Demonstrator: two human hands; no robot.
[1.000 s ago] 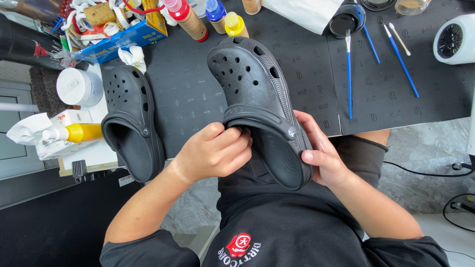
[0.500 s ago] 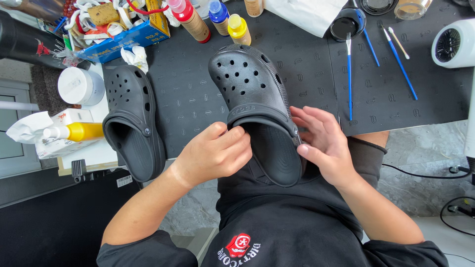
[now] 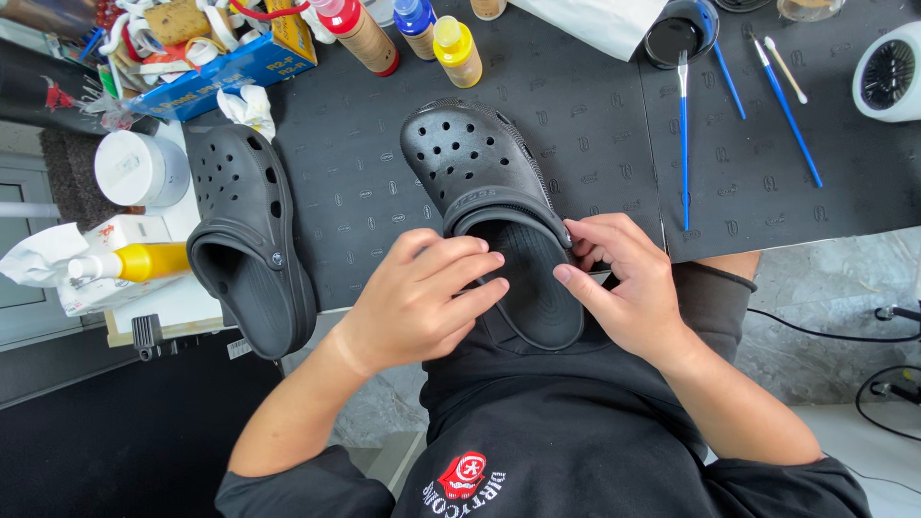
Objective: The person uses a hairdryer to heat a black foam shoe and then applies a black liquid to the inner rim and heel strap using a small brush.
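A black foam clog (image 3: 489, 206) lies toe-away on the dark work mat (image 3: 614, 134), its heel end hanging over the mat's near edge above the person's lap. The left hand (image 3: 422, 302) rests over the clog's open heel from the left, fingers (image 3: 470, 273) stretched almost flat and spread across the footbed, palm down, not closed around anything. The right hand (image 3: 628, 288) comes in from the right side, loosely curled, its fingers bent against the strap rivet and the clog's right rim, the thumb pointing in toward the left fingertips; whether it actually pinches the strap cannot be told. The two hands nearly meet over the heel opening. A second black clog (image 3: 249, 249) lies just to the left, near the mat's left edge, its heel also past the near edge, well apart from both hands. Toward the mat's far edge stand small paint bottles (image 3: 451, 43), and several blue-handled brushes (image 3: 683, 134) lie to the right, beside a black-filled cup (image 3: 676, 38)
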